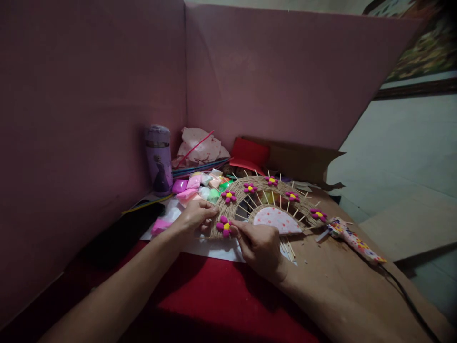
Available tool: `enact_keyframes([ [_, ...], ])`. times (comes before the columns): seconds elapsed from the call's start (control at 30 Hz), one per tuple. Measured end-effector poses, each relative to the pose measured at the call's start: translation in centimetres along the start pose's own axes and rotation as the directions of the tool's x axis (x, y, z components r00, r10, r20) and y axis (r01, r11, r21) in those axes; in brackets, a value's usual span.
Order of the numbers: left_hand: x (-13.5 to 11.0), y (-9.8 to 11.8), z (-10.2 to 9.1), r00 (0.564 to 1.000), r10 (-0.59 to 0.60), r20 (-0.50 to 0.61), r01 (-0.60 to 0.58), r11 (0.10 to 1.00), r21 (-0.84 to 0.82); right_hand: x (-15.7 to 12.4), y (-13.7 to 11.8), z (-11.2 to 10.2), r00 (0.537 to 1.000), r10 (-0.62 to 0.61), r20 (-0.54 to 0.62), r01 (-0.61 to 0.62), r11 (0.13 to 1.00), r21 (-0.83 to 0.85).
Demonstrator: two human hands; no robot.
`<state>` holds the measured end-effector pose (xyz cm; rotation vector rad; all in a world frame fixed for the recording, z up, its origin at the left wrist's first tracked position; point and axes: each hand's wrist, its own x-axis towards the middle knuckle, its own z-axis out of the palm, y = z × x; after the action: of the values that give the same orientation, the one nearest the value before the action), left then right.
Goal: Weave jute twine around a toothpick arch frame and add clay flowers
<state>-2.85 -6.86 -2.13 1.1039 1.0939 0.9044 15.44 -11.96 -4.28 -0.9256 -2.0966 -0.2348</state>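
A half-round fan shape [257, 186] of wound twine and thin wooden sticks lies in front of me. Purple flowers with yellow centres dot its twine band, and a white dotted cloth half-circle [276, 219] fills its middle. My left hand [197, 219] grips the band's left end between thumb and fingers. At the lowest flower [224, 226], the thumb and forefinger of my right hand [257, 243] are pinched on the petals' right edge. The remaining fingers of that hand are curled.
Bagged coloured clay [187, 194] lies behind my left hand, near a purple tumbler [159, 162]. A flower-patterned glue gun [353, 240] with a cord rests on the right. Pink panels [285, 76] stand behind. Loose sticks [288, 250] lie under the fan.
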Motion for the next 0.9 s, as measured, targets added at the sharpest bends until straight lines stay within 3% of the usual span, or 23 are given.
enact_keyframes([
  [0.2, 0.1, -0.2, -0.2, 0.998, 0.027, 0.057, -0.027, 1.000, -0.006, 0.3, -0.1, 0.0, 0.992, -0.108, 0.068, 0.113, 0.992, -0.063],
  [0.33, 0.0, 0.0, -0.1, 0.999, 0.021, 0.027, -0.021, 1.000, 0.003, 0.3, -0.1, -0.1, 0.991, -0.114, 0.070, 0.119, 0.991, -0.061],
  [0.5, -0.1, 0.1, 0.1, 1.000, 0.011, 0.015, -0.011, 1.000, 0.003, 0.3, 0.2, 0.0, 0.996, 0.080, -0.039, -0.072, 0.981, 0.179],
  [0.67, -0.1, 0.1, 0.2, 0.999, -0.023, -0.027, 0.022, 0.999, -0.027, 0.6, 0.5, 0.2, 0.940, 0.327, -0.096, -0.271, 0.889, 0.369],
  [0.8, -0.4, 0.4, 0.6, 0.996, -0.070, -0.058, 0.068, 0.997, -0.046, 0.6, 0.6, 0.3, 0.910, 0.395, -0.124, -0.326, 0.869, 0.372],
  [0.9, -0.6, 0.7, 0.9, 0.993, -0.082, -0.090, 0.076, 0.994, -0.073, 0.7, 0.6, 0.6, 0.918, 0.363, -0.162, -0.290, 0.890, 0.353],
])
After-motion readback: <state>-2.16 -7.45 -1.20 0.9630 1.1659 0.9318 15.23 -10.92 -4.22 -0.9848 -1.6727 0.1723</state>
